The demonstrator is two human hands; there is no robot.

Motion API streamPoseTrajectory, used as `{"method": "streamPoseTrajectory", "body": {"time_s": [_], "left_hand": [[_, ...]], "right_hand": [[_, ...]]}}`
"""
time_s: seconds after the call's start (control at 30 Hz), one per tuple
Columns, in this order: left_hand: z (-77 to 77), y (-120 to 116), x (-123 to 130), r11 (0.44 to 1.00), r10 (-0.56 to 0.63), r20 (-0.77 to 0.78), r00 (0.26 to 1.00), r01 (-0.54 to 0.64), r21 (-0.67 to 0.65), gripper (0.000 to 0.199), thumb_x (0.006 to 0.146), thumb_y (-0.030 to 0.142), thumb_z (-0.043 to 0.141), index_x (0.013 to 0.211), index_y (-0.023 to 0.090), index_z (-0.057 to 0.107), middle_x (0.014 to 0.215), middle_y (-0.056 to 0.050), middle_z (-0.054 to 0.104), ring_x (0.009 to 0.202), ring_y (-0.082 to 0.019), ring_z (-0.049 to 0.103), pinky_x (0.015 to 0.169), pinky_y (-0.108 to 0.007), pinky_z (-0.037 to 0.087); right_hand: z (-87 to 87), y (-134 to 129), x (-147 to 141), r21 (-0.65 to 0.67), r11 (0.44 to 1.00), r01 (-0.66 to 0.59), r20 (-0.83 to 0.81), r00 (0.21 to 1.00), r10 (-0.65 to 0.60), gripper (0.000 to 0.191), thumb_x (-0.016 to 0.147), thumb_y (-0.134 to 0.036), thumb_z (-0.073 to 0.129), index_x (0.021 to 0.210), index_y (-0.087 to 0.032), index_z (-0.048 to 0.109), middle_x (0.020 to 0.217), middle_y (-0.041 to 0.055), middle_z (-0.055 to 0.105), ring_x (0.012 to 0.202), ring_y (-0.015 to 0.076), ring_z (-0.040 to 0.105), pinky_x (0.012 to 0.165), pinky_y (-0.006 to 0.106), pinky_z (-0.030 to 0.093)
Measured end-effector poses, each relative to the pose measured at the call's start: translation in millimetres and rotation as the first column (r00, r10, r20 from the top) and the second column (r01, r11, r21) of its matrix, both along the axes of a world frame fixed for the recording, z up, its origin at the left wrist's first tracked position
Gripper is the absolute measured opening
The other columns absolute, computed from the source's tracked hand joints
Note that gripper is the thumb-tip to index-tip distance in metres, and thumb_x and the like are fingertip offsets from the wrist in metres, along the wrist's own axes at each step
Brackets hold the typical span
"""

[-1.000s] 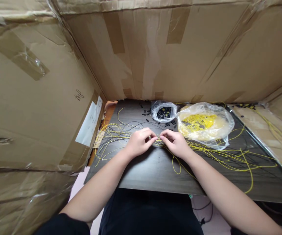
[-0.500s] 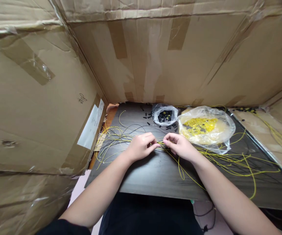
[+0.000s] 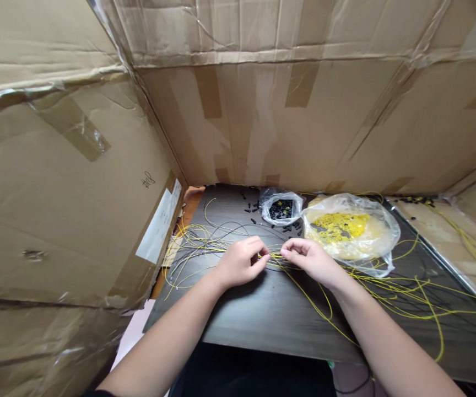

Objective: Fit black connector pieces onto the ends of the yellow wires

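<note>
Mostly, from the head view, I log tangling as the risk: the yellow wires (image 3: 299,275) lie crossed with black ones over the table (image 3: 263,314), so a pull could drag neighbours toward the front edge or snag the big bag of yellow parts (image 3: 351,231). Left hand (image 3: 240,262) is curled, fingertips pinching wire. Right hand (image 3: 310,259) likewise pinches it; whether both grip the same strand, I cannot tell. Pinched wire sits between both hands, mid-table. Small bag of black parts (image 3: 281,207) sits near the back edge.
</note>
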State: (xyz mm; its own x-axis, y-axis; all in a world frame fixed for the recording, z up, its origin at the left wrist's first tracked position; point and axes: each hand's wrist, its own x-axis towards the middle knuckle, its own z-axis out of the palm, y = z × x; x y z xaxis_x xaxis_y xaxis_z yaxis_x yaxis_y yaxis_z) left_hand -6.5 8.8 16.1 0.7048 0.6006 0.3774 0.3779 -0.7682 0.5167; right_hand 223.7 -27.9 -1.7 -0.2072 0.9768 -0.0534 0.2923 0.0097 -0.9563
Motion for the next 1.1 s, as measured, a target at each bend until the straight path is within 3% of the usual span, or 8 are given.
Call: {"method": "streamPoseTrajectory", "body": {"time_s": [0.33,0.53,0.67,0.9,1.1], "left_hand": [[2.1,-0.5,-3.2,0.996,0.046,-0.075,0.996,-0.040,0.078,0.015,0.096,0.027,0.050,0.090,0.019,0.061,0.085,-0.003,0.062,0.071,-0.013,0.058,0.065,-0.025,0.044],[-0.4,-5.4,1.2,0.995,0.090,-0.023,0.996,-0.088,0.055,0.026,0.094,0.038,0.056,0.113,0.020,0.062,0.109,-0.006,0.064,0.078,-0.014,0.062,0.073,-0.027,0.049],[-5.7,-5.6,4.3,0.994,0.044,-0.047,0.998,-0.039,0.099,0.020,0.097,0.030,0.050,0.095,0.019,0.066,0.096,-0.005,0.065,0.077,-0.014,0.061,0.069,-0.026,0.048],[-4.2,-2.3,2.3,0.997,0.048,0.021,0.999,-0.049,0.061,0.017,0.094,0.026,0.053,0.088,0.018,0.067,0.090,-0.004,0.066,0.070,-0.012,0.059,0.067,-0.024,0.046],[-9.3,-0.7,3.3,0.981,0.065,-0.137,0.988,-0.039,0.188,0.022,0.097,0.028,0.050,0.087,0.019,0.067,0.088,-0.004,0.065,0.077,-0.015,0.060,0.067,-0.027,0.045]], "right_hand": [[1.5,-0.2,3.7,0.037,0.999,0.004,0.118,0.993,-0.009,0.036,0.088,-0.052,0.062,0.088,-0.017,0.070,0.065,-0.0020,0.048,0.060,0.0110,0.034,0.056,0.026,0.027],[2.5,-3.9,-4.2,0.087,0.996,0.009,0.122,0.992,-0.020,0.037,0.089,-0.052,0.060,0.090,-0.017,0.071,0.061,-0.0024,0.047,0.057,0.0114,0.035,0.054,0.026,0.027],[1.0,-6.2,-10.1,0.110,0.994,0.017,0.160,0.987,-0.034,0.037,0.089,-0.053,0.060,0.092,-0.018,0.072,0.061,-0.0016,0.051,0.057,0.0122,0.039,0.054,0.026,0.030],[-1.0,-4.1,-7.3,0.145,0.989,0.020,0.207,0.977,-0.050,0.037,0.089,-0.053,0.060,0.091,-0.018,0.072,0.065,-0.0009,0.056,0.057,0.0121,0.040,0.055,0.026,0.032],[-3.0,-2.0,-4.6,0.225,0.973,-0.042,0.398,0.916,-0.053,0.034,0.092,-0.049,0.057,0.090,-0.020,0.073,0.069,0.0013,0.064,0.058,0.0139,0.047,0.058,0.027,0.038]]}}
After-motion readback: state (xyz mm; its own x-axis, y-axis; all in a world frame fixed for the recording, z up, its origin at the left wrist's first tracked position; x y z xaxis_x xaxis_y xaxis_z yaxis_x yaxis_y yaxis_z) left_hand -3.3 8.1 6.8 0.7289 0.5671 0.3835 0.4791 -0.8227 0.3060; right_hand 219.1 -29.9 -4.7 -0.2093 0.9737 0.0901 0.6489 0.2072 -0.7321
